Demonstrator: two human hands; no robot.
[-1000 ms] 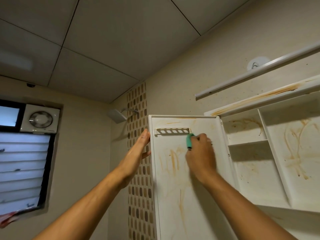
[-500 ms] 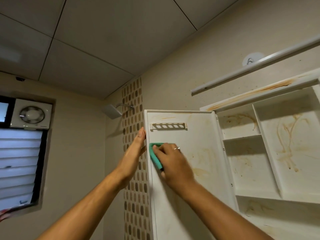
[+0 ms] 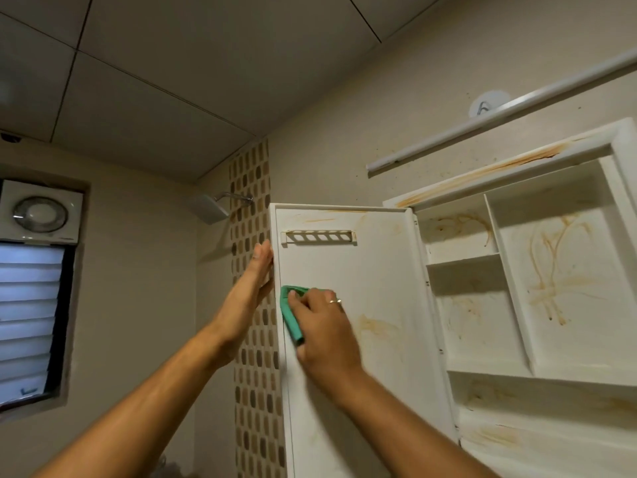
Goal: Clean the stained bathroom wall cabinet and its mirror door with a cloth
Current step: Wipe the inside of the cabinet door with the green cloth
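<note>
hands 2: left hand (image 3: 255,282), right hand (image 3: 325,331) | cloth (image 3: 288,313) 1 | cabinet (image 3: 582,305) 1 | door (image 3: 365,270) 1 | shower head (image 3: 209,208) 1 | exhaust fan (image 3: 40,212) 1 | window (image 3: 29,319) 1

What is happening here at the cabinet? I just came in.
A person is wiping the inside of the open cabinet door. The right hand holds a green cloth against the panel near its left edge, and the left hand lies flat along the door's outer edge. Orange-brown stains show on the door to the right of the cloth, and more mark the compartments of the cabinet.
</note>
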